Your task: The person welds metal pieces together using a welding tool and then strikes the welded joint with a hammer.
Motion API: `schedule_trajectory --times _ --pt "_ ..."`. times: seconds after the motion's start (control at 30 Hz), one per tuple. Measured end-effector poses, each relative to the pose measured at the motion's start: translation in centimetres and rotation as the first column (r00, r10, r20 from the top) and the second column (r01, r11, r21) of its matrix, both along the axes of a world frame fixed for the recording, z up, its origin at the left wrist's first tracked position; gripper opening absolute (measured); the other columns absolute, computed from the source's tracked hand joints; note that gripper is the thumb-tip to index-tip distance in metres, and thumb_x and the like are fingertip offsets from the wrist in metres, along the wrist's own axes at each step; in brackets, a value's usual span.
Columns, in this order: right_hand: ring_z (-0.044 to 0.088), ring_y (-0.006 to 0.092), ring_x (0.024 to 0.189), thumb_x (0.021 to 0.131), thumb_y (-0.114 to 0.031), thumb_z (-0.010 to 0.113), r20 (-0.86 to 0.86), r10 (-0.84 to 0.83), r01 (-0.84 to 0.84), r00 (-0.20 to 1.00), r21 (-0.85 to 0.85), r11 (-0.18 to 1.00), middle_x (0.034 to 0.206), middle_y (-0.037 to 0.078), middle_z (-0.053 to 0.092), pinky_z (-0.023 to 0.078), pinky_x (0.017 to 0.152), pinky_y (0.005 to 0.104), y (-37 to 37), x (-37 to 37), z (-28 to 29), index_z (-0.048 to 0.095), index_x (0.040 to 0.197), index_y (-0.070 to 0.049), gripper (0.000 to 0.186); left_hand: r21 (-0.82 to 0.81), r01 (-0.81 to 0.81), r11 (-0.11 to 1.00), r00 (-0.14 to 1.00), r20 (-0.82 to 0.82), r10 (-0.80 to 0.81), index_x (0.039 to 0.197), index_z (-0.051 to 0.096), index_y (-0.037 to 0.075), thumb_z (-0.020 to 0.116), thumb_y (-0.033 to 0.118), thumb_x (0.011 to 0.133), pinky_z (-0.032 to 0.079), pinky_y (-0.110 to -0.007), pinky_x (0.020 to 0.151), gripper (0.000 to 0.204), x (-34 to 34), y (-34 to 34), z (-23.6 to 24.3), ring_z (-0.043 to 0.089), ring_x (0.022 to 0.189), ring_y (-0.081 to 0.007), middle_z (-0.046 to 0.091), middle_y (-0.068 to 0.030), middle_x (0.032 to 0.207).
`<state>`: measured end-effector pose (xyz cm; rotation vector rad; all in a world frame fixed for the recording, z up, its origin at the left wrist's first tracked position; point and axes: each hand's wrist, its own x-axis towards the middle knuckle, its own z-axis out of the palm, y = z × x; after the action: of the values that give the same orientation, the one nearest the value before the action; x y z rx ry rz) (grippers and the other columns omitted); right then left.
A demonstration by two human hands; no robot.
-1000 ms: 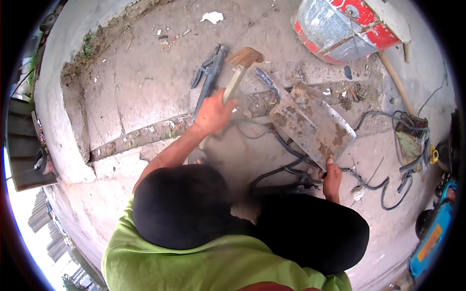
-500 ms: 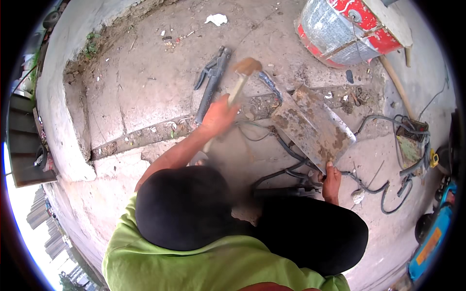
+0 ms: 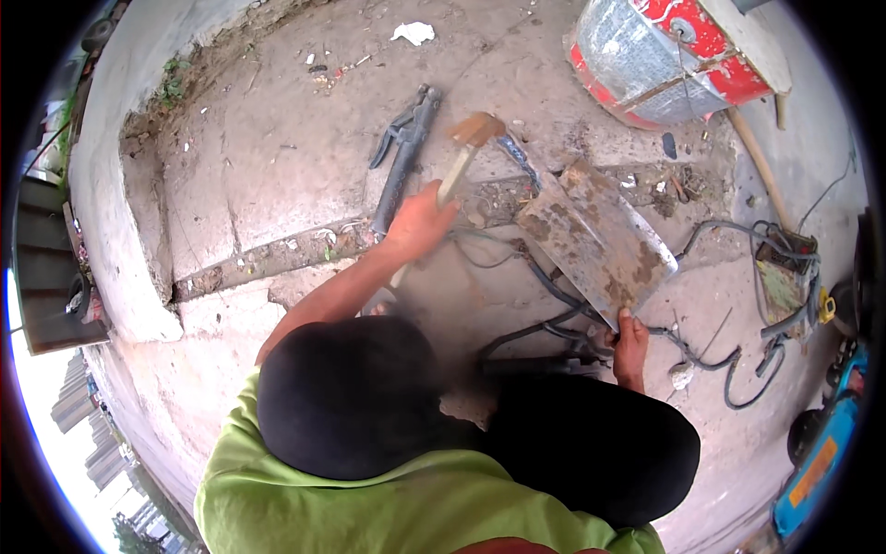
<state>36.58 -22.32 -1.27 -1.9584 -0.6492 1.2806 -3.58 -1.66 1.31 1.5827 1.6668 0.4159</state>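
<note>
My left hand [image 3: 422, 222] is closed around the pale wooden handle of a hammer [image 3: 475, 129]. Its rusty brown head is beside the upper end of a shovel [image 3: 600, 242]; whether they touch I cannot tell. The shovel's metal blade is scraped and caked with dried mud, and its narrow blue-grey neck points to the far left. At the blade's near corner, my right hand [image 3: 631, 349] grips the edge with the thumb on top; the other fingers are mostly hidden under it.
A black clamp-like tool with a lever [image 3: 406, 152] lies left of the hammer. Dark cables [image 3: 554, 319] run under the shovel toward a dirty box [image 3: 784, 277] at the right. A red and silver metal drum [image 3: 664, 69] stands far right, near a wooden pole [image 3: 761, 166]. A raised ledge [image 3: 148, 222] borders the left.
The hammer head, smeared by motion half a second ago, now looks sharper and sits in nearly the same place. My right hand and the shovel have stayed put.
</note>
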Motion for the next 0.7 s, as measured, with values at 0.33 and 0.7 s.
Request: schedule_trajectory --times 0.33,0.7 --pt "0.051 0.0088 0.055 0.111 -0.034 0.054 -0.014 0.028 -0.028 0.999 -0.001 1.0 0.063 0.001 0.057 0.04 0.054 0.0254 0.4 -0.2 0.4 0.06 0.078 -0.007 0.043 -0.048 -0.002 0.999 1.0 -0.017 0.002 0.126 0.059 0.001 0.066 0.038 0.097 0.054 -0.055 0.089 0.048 -0.1 0.9 -0.2 0.068 0.102 -0.0503 0.071 -0.0323 0.102" --pt "0.05 0.0084 0.055 0.11 -0.035 0.055 -0.006 0.011 -0.011 1.0 -0.014 1.0 0.062 0.001 0.056 0.039 0.054 0.0255 0.1 0.1 -0.4 0.062 0.08 -0.006 0.042 0.02 0.058 0.998 0.998 -0.026 -0.058 0.117 0.062 0.0 0.066 0.033 0.098 0.054 -0.047 0.085 0.038 -0.2 1.5 -1.0 0.071 0.094 -0.038 0.07 -0.0249 0.093"
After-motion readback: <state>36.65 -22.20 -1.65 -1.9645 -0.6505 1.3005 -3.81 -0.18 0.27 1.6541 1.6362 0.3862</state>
